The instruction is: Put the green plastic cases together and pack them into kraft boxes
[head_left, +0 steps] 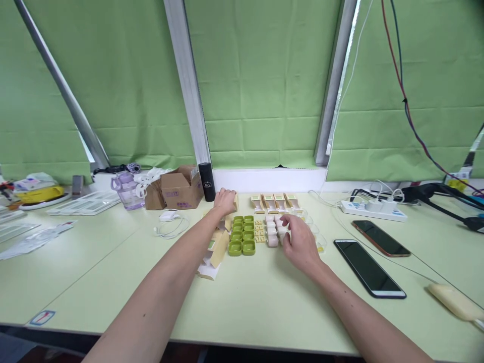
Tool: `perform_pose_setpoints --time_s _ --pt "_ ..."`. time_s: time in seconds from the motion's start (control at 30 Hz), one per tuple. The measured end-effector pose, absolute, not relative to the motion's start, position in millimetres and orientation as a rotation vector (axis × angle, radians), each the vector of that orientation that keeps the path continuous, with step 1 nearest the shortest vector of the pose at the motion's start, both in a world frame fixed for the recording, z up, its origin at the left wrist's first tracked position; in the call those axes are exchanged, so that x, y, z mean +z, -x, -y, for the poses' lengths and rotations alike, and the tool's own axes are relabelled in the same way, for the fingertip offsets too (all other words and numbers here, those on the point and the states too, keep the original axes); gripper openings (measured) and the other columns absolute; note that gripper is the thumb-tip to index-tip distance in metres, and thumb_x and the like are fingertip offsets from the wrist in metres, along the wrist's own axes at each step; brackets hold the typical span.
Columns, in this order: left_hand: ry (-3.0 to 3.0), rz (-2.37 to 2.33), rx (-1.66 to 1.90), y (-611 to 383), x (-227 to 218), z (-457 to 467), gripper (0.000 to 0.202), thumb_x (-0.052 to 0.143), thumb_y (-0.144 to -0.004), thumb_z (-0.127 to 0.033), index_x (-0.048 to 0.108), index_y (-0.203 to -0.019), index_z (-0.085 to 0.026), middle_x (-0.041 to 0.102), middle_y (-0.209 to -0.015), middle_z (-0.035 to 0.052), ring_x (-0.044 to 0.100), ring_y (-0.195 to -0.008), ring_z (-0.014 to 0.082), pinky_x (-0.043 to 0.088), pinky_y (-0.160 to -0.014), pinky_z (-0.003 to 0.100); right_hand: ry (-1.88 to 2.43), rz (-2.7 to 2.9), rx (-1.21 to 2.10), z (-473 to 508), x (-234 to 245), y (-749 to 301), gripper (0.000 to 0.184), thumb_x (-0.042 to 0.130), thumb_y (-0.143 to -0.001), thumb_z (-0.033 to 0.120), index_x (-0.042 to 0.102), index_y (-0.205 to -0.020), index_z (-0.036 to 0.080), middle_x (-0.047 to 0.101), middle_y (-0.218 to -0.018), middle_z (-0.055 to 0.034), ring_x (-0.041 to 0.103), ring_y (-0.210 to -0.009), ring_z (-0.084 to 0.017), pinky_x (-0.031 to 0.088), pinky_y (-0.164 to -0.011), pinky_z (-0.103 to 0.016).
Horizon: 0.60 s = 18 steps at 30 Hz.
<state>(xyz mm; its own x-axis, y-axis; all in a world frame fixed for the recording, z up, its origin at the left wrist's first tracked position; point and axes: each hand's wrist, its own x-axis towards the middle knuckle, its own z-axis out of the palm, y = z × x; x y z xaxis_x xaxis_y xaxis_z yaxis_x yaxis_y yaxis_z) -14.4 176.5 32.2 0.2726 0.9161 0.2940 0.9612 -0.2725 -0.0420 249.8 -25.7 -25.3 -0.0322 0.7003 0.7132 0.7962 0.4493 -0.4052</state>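
Observation:
My left hand [225, 201] is stretched to the far end of a column of folded beige card boxes [220, 248], its fingers closed around a small beige card box that shows at their right edge. To its right stand two columns of small green square cups [235, 247]. Beside those lie small yellow pieces [259, 232]. My right hand [301, 241] hovers at columns of small whitish-pink blocks [271, 240], thumb and forefinger apart, and hides part of them. More opened card boxes [269, 202] form a row at the back.
Two phones [369, 267] [380, 238] and a power strip [373, 210] with cables are on the right. Behind my left arm are a black bottle [206, 182], a cardboard carton [182, 189], a purple jug [128, 191] and a white charger [169, 216].

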Motion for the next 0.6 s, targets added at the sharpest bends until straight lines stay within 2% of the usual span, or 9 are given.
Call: perform_pose_setpoints --time_s 0.23,0.43,0.5,0.6 --pt "2.302 1.819 -0.258 14 22 -185 0.047 0.068 -0.084 -0.015 0.068 -0.131 -0.02 0.069 -0.137 0.0172 0.052 -0.133 0.0378 0.043 -0.109 0.048 1.267 1.773 -0.124 27 -25 -248 0.047 0.05 -0.079 0.003 0.056 -0.122 0.021 0.068 -0.109 -0.0089 0.063 -0.097 -0.028 0.048 -0.085 -0.041" --pt "2.286 1.886 -0.288 16 15 -189 0.059 0.067 -0.086 -0.017 0.06 -0.144 -0.025 0.057 -0.154 0.0169 0.048 -0.144 0.0381 0.043 -0.115 0.05 1.278 1.784 -0.122 25 -24 -249 0.047 0.05 -0.079 0.002 0.055 -0.122 0.022 0.069 -0.109 -0.0085 0.063 -0.097 -0.028 0.047 -0.083 -0.041" --pt "2.278 1.932 -0.303 20 13 -190 0.063 0.067 -0.089 -0.018 0.055 -0.15 -0.023 0.057 -0.154 0.0184 0.052 -0.144 0.0376 0.046 -0.114 0.049 1.28 1.786 -0.115 25 -24 -249 0.047 0.05 -0.08 0.002 0.055 -0.123 0.022 0.069 -0.109 -0.0084 0.063 -0.097 -0.028 0.047 -0.083 -0.041" --pt "2.29 2.011 -0.312 26 11 -194 0.061 0.069 -0.094 -0.022 0.052 -0.152 -0.022 0.066 -0.144 0.0184 0.064 -0.133 0.0351 0.053 -0.107 0.045 1.272 1.789 -0.123 26 -24 -247 0.047 0.05 -0.08 0.002 0.055 -0.122 0.022 0.069 -0.109 -0.0083 0.064 -0.097 -0.029 0.048 -0.083 -0.041"
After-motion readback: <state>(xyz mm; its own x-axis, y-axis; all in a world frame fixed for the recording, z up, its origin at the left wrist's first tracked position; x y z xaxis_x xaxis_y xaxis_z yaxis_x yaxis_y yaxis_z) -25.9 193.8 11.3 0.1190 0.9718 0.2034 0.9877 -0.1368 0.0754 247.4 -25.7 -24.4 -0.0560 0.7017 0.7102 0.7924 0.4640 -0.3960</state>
